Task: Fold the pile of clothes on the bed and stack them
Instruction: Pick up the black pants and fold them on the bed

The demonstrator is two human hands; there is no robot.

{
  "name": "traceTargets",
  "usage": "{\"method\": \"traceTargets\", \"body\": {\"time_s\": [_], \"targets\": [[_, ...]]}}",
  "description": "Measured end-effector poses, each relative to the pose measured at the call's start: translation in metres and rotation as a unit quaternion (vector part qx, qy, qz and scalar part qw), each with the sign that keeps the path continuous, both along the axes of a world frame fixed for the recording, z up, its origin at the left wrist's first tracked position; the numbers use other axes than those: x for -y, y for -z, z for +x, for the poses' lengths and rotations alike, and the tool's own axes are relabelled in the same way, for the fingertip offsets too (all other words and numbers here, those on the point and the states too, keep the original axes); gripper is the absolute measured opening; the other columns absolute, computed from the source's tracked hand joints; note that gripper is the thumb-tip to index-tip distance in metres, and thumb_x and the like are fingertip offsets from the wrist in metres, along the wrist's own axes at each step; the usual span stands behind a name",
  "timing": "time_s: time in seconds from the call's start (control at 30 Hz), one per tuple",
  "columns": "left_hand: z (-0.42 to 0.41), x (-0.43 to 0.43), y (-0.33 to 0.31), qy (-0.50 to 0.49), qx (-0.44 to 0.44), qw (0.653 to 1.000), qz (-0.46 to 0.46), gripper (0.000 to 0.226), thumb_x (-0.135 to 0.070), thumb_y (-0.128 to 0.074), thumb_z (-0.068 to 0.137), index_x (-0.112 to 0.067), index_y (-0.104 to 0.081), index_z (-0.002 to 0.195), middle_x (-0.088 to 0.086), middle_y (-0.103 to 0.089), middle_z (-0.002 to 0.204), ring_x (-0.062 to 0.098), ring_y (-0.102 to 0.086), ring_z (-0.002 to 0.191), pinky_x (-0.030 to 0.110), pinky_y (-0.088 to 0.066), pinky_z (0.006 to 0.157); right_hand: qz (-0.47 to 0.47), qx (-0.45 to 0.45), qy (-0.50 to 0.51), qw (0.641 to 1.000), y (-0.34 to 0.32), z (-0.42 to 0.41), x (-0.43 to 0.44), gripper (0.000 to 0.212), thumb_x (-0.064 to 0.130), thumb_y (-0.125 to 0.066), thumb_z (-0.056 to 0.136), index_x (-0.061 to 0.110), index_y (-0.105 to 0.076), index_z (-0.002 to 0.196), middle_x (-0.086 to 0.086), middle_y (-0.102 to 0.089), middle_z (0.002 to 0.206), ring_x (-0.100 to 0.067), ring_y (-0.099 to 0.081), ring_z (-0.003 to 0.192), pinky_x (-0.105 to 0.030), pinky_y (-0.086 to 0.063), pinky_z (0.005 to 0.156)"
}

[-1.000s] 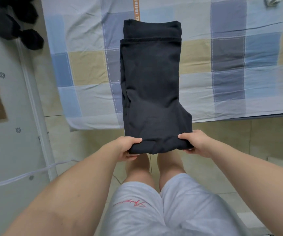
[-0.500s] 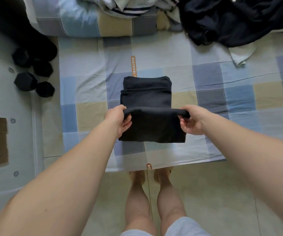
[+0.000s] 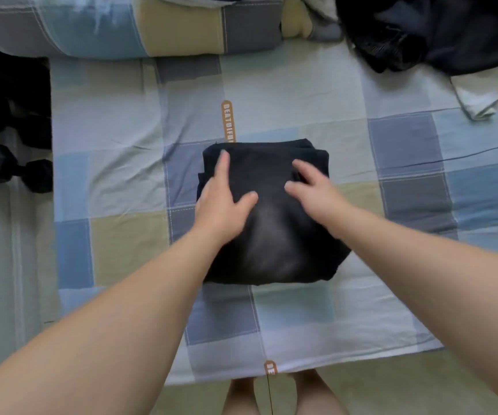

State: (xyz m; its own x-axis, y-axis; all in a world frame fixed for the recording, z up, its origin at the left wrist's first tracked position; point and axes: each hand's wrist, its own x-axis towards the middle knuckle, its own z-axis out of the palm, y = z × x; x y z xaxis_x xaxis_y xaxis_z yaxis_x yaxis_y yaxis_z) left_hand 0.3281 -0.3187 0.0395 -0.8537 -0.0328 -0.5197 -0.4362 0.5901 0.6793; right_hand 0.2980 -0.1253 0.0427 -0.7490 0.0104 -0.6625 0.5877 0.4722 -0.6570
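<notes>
A black garment (image 3: 274, 235) lies folded into a compact rectangle in the middle of the checked bed sheet (image 3: 116, 163). My left hand (image 3: 220, 199) rests flat on its left half with the fingers straight. My right hand (image 3: 310, 187) lies on its right half, fingers spread and relaxed. Neither hand grips the cloth. A heap of unfolded dark clothes (image 3: 427, 28) sits at the back right of the bed, with a white piece (image 3: 478, 91) poking out beneath it.
A rolled checked quilt (image 3: 128, 25) lies along the back of the bed. Black dumbbells (image 3: 11, 172) stand on the floor to the left of the bed. The bed's near edge runs just above my feet (image 3: 274, 393).
Both hands carried the near edge of the black garment forward over itself, laid it down and let go. They now lie flat on top. The view has moved closer over the bed.
</notes>
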Motion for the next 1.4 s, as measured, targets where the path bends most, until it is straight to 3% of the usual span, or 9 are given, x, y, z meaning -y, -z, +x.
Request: {"method": "traceTargets", "body": {"time_s": [0.1, 0.33, 0.53, 0.63, 0.73, 0.87, 0.97, 1.2, 1.4], "targets": [[0.022, 0.0, 0.053, 0.183, 0.02, 0.961, -0.209, 0.073, -0.067, -0.034, 0.098, -0.045, 0.002, 0.158, -0.008, 0.01, 0.169, 0.019, 0.012, 0.155, 0.058, -0.003, 0.123, 0.206, -0.079, -0.248, 0.943, 0.056, 0.026, 0.0, 0.064, 0.056, -0.04, 0.099, 0.043, -0.016, 0.157, 0.013, 0.0, 0.168, -0.018, 0.001, 0.155, -0.052, -0.008, 0.123], [0.037, -0.001, 0.127, 0.162, -0.122, 0.929, -0.31, 0.074, -0.073, -0.017, 0.094, -0.043, 0.005, 0.158, -0.005, 0.017, 0.168, 0.022, 0.021, 0.153, 0.059, 0.01, 0.12, 0.328, -0.274, -0.266, 0.864, 0.138, 0.038, -0.001, 0.069, 0.051, -0.033, 0.095, 0.031, -0.021, 0.159, -0.004, -0.006, 0.169, -0.033, -0.005, 0.154, -0.06, -0.01, 0.121], [0.03, 0.003, 0.083, 0.151, -0.052, 0.949, -0.272, 0.089, -0.078, -0.032, 0.09, -0.04, 0.011, 0.157, -0.007, 0.023, 0.166, 0.019, 0.022, 0.152, 0.059, 0.001, 0.122, 0.271, -0.203, -0.234, 0.911, 0.092, 0.035, -0.004, 0.078, 0.057, -0.042, 0.094, 0.034, -0.009, 0.16, -0.002, 0.008, 0.168, -0.024, 0.005, 0.155, -0.052, -0.006, 0.124], [0.038, 0.009, 0.062, -0.048, 0.001, 0.971, -0.235, 0.108, -0.075, -0.059, 0.08, -0.033, 0.0, 0.159, -0.001, 0.0, 0.168, 0.029, -0.012, 0.152, 0.052, -0.019, 0.119, 0.203, -0.111, -0.069, 0.97, 0.069, 0.048, -0.022, 0.096, 0.052, -0.065, 0.088, 0.028, -0.007, 0.16, -0.002, -0.002, 0.168, -0.025, -0.008, 0.153, -0.044, -0.012, 0.124], [0.046, 0.013, 0.057, -0.238, 0.089, 0.962, -0.103, 0.097, -0.064, -0.071, 0.08, -0.023, -0.024, 0.154, 0.003, -0.038, 0.153, 0.03, -0.042, 0.137, 0.047, -0.037, 0.112, 0.125, -0.019, 0.032, 0.992, 0.061, 0.053, -0.043, 0.088, 0.045, -0.074, 0.083, 0.023, -0.027, 0.154, 0.0, -0.042, 0.152, -0.023, -0.042, 0.138, -0.043, -0.037, 0.114], [0.049, 0.019, 0.061, -0.305, 0.148, 0.941, -0.015, 0.058, -0.063, -0.065, 0.085, -0.025, -0.045, 0.123, -0.009, -0.061, 0.114, 0.023, -0.061, 0.107, 0.044, -0.049, 0.098, -0.022, 0.112, 0.148, 0.982, 0.064, 0.043, -0.057, 0.058, 0.036, -0.081, 0.08, 0.02, -0.055, 0.129, 0.001, -0.069, 0.119, -0.019, -0.069, 0.101, -0.034, -0.055, 0.08], [0.05, 0.026, 0.06, -0.294, 0.136, 0.946, 0.023, 0.043, -0.057, -0.063, 0.091, -0.023, -0.05, 0.114, -0.014, -0.059, 0.1, 0.021, -0.061, 0.102, 0.037, -0.048, 0.09, -0.088, 0.171, 0.153, 0.969, 0.059, 0.039, -0.061, 0.044, 0.033, -0.08, 0.082, 0.025, -0.065, 0.123, 0.0, -0.075, 0.111, -0.023, -0.073, 0.098, -0.038, -0.058, 0.079], [0.099, 0.056, 0.02, -0.277, 0.112, 0.954, 0.015, 0.042, -0.05, -0.059, 0.096, -0.018, -0.057, 0.122, -0.004, -0.065, 0.117, 0.023, -0.061, 0.111, 0.04, -0.048, 0.098, -0.108, 0.306, 0.107, 0.94, 0.002, 0.063, -0.036, 0.025, 0.027, -0.072, 0.086, 0.015, -0.071, 0.108, -0.005, -0.078, 0.101, -0.024, -0.071, 0.096, -0.036, -0.052, 0.076], [0.177, 0.115, -0.004, -0.307, 0.135, 0.942, -0.019, 0.04, -0.047, -0.056, 0.099, -0.022, -0.052, 0.13, -0.004, -0.063, 0.125, 0.023, -0.06, 0.112, 0.041, -0.048, 0.097, -0.073, 0.328, 0.027, 0.941, -0.001, 0.121, 0.027, 0.042, 0.019, -0.078, 0.084, 0.011, -0.065, 0.122, -0.006, -0.074, 0.114, -0.029, -0.068, 0.107, -0.043, -0.054, 0.094]]}}
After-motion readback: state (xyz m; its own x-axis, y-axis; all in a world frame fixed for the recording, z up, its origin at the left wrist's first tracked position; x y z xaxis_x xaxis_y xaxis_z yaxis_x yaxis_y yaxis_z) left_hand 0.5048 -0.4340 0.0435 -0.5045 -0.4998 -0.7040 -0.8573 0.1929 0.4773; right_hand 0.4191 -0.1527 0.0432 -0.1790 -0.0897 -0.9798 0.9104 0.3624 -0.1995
